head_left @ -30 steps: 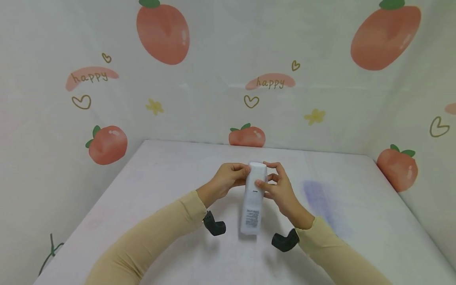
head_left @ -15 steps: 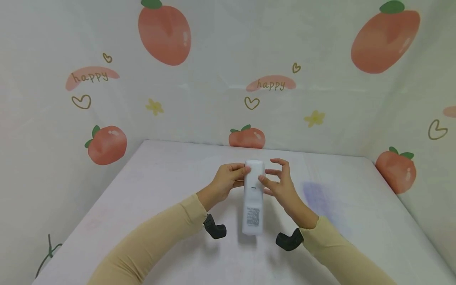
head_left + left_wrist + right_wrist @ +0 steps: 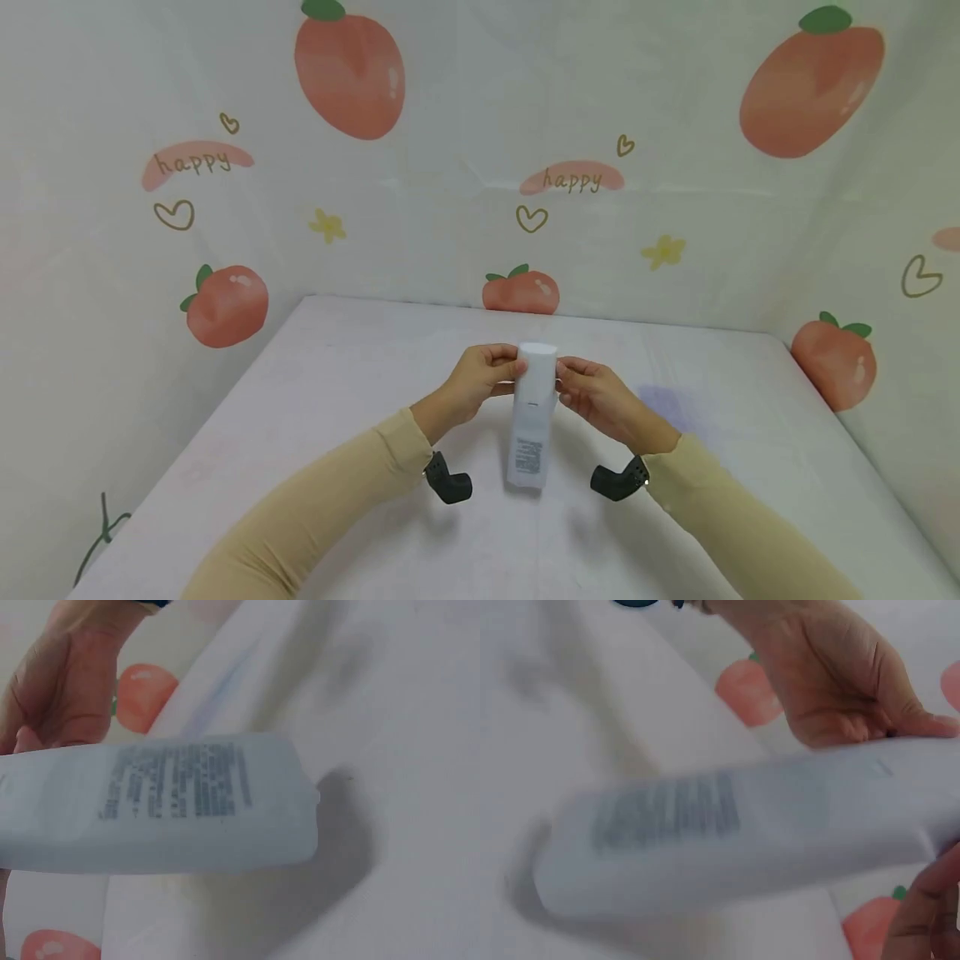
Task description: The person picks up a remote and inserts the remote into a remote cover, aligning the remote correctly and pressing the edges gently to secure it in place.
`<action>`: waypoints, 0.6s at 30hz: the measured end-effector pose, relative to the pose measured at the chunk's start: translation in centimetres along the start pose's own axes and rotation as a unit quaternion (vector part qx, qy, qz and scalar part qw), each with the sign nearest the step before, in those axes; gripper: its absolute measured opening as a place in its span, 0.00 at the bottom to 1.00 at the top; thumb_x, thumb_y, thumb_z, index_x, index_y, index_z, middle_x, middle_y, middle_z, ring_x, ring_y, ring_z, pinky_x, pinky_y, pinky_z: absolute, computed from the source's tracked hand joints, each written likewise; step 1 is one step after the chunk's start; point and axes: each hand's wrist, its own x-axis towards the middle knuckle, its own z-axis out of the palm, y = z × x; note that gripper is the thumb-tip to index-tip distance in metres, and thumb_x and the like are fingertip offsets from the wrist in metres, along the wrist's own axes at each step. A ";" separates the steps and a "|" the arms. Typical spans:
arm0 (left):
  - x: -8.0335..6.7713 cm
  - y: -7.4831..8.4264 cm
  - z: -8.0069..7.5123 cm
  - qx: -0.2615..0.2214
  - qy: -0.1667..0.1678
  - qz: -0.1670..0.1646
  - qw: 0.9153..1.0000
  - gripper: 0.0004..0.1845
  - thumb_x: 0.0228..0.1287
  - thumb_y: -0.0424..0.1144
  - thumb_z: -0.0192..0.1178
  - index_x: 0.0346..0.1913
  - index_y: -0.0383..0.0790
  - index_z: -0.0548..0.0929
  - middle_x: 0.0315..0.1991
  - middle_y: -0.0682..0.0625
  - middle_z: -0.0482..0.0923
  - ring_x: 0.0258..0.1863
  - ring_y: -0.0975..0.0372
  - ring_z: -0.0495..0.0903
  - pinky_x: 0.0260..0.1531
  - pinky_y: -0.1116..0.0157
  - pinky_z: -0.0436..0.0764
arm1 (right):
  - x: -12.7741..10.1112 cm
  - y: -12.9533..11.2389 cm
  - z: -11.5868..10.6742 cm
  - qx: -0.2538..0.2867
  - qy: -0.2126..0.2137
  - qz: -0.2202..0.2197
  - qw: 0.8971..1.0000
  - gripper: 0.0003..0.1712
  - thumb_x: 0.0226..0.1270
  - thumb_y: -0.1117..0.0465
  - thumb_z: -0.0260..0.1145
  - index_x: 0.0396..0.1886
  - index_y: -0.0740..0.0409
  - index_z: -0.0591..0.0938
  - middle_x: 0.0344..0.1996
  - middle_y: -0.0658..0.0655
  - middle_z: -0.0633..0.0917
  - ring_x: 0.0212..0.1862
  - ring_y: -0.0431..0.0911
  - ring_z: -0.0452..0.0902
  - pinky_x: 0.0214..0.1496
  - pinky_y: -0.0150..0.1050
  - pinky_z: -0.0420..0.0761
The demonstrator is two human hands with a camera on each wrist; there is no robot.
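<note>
A long white remote control (image 3: 534, 417) stands tilted above the table, its back with a printed label and a small dark mark facing me. My left hand (image 3: 480, 379) grips the upper left edge, thumb on the back and fingers behind. At the upper right edge, my right hand (image 3: 600, 396) pinches with curled fingertips, partly hidden behind the edge. The left wrist view shows the label of the remote control (image 3: 202, 787) and my right hand (image 3: 71, 690) beyond it. The right wrist view shows it blurred, with my left hand (image 3: 832, 675) holding the far side.
The white-covered table (image 3: 360, 350) carries a faint purple stain (image 3: 667, 408). Behind it hangs a white cloth (image 3: 450, 167) printed with fruit and hearts. Black wrist cameras (image 3: 448, 479) stick out under both wrists. A green cord (image 3: 105, 529) lies at the left edge.
My right thumb has left the back of the remote control. The right hand has shifted and turned, its fingers drawing together at the right edge. My left hand keeps its hold.
</note>
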 end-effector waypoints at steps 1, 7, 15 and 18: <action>0.0 0.0 0.0 0.001 -0.003 -0.001 1.000 0.17 0.68 0.31 0.59 0.56 0.26 0.77 0.50 0.38 0.82 0.43 0.60 0.82 0.52 0.56 0.81 | 0.0 0.1 -0.1 0.034 -0.006 0.009 0.999 0.12 0.76 0.60 0.54 0.35 0.49 0.83 0.31 0.45 0.80 0.34 0.37 0.73 0.36 0.24 0.76; 0.0 0.2 0.2 -0.001 -0.017 0.004 1.000 0.17 0.67 0.31 0.59 0.56 0.25 0.77 0.51 0.38 0.81 0.43 0.60 0.82 0.52 0.55 0.81 | 0.1 0.5 -0.1 0.143 -0.011 0.033 0.989 0.13 0.75 0.59 0.52 0.32 0.50 0.81 0.29 0.47 0.78 0.32 0.37 0.71 0.33 0.24 0.74; -0.1 -0.5 0.0 0.014 -0.031 0.017 0.999 0.18 0.67 0.33 0.60 0.55 0.24 0.77 0.50 0.40 0.82 0.43 0.61 0.82 0.51 0.55 0.81 | -0.4 0.4 0.2 0.074 0.008 0.032 0.997 0.13 0.77 0.61 0.51 0.32 0.53 0.80 0.28 0.47 0.78 0.33 0.36 0.73 0.38 0.24 0.76; -0.2 -0.7 0.0 0.018 -0.030 0.023 0.999 0.16 0.67 0.31 0.59 0.54 0.24 0.77 0.50 0.38 0.82 0.43 0.60 0.82 0.51 0.55 0.82 | -0.5 0.4 0.2 0.059 0.000 0.026 0.998 0.11 0.76 0.63 0.52 0.34 0.52 0.80 0.31 0.46 0.80 0.34 0.35 0.76 0.42 0.24 0.78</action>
